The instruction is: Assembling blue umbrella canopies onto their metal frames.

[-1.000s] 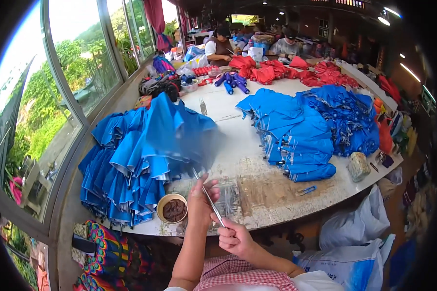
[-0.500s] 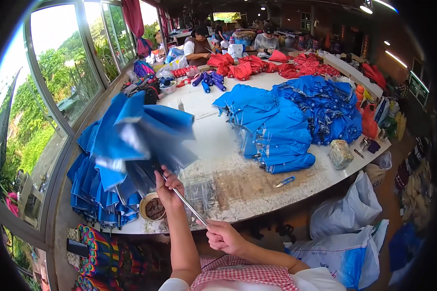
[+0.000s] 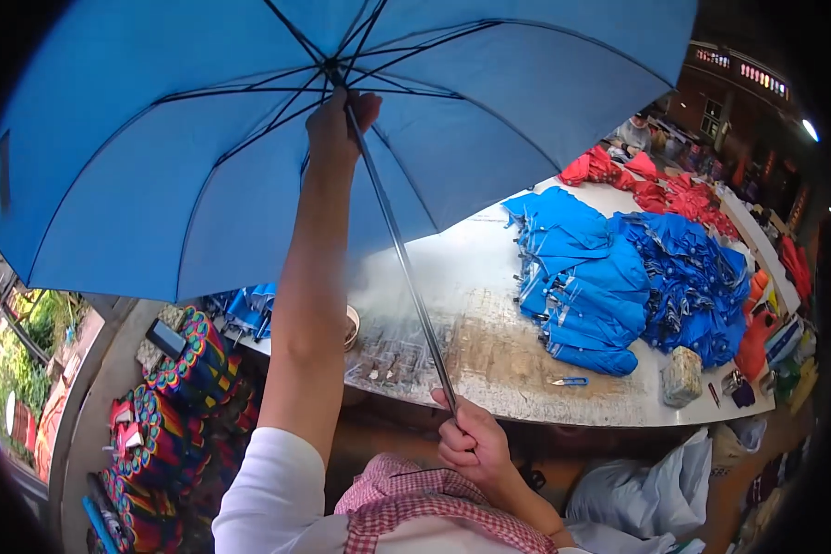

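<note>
An open blue umbrella [image 3: 249,138] spreads overhead, above the surface's [image 3: 489,268] left end. The left hand [image 3: 340,125] reaches up under the canopy, grip curled around the runner at the top of the metal shaft [image 3: 402,249]. The right hand [image 3: 471,441] grips the shaft's lower end, fingers closed, just off the surface's near edge. Folded blue umbrellas [image 3: 619,286] are heaped toward the right end.

My one view comes from the head camera, tilted down and forward, close under the open umbrella [image 3: 249,157]; the fisheye bends the table [image 3: 489,277] stretching away toward the right.
</note>
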The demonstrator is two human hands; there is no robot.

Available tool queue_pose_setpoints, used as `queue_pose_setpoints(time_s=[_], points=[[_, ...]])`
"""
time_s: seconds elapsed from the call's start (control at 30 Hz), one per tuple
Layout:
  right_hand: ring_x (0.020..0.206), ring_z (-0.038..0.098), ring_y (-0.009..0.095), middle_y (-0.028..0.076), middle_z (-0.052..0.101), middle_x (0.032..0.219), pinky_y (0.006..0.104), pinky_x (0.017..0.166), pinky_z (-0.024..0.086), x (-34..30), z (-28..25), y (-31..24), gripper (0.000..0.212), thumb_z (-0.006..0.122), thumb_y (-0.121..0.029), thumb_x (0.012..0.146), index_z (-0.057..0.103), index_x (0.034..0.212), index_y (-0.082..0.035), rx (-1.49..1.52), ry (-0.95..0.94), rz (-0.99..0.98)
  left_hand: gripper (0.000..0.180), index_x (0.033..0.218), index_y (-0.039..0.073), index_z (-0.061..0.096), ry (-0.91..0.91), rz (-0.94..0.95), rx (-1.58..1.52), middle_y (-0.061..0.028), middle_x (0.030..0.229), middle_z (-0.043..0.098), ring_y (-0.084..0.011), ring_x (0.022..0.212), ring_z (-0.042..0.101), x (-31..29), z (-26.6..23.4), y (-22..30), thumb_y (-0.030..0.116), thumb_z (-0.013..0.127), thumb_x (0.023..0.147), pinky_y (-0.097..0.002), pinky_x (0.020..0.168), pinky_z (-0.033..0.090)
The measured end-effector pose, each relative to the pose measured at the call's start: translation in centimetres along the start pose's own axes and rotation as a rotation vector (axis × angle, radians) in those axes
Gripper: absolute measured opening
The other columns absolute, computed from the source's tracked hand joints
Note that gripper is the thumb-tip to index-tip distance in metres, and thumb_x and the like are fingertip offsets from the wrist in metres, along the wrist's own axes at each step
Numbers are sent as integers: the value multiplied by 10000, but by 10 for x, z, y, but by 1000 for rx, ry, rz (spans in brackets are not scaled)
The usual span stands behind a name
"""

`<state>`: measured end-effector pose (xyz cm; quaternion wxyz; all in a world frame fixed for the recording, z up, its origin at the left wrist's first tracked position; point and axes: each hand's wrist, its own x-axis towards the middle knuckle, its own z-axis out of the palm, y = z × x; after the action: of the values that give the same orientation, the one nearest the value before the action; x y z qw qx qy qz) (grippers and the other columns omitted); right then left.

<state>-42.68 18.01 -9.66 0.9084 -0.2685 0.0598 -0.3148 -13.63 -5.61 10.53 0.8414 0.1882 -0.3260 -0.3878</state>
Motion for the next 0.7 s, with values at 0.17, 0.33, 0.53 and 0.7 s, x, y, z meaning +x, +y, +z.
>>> queue_pose_setpoints(time_s=[0.17,0.33,0.53,0.7], points=[[362,238,48,-58,235,508,211,386,244,-21,-11,13,363,394,-271,942,421,1257,-93,-110,51,-70,234,865,-29,533,-127,-265,43,-176,790,629,-283,702,647,-130,7,-53,193,471,907,-351,623,551],[374,294,68,-34,297,521,228,385,294,-19,-37,51,331,397,-220,941,409,1223,-47,-365,259,-253,349,1005,-31,502,-125,-530,117,-193,955,604,-258,836,625,-245,-26,-97,301,440,916,-345,729,509],[400,410,110,6,411,550,253,408,371,-67,-135,133,242,376,-162,938,433,1124,-17,-701,479,-31,464,1164,-21,457,-63,-1050,377,-173,1011,593,-245,872,613,-398,-134,-143,365,450,909,-343,757,496],[501,576,166,87,564,624,262,460,434,-90,-225,192,164,429,-167,919,456,912,-5,-709,694,395,447,1192,9,451,-3,-1243,704,-149,1066,572,-222,930,587,-522,-247,-183,334,503,890,-325,794,471]])
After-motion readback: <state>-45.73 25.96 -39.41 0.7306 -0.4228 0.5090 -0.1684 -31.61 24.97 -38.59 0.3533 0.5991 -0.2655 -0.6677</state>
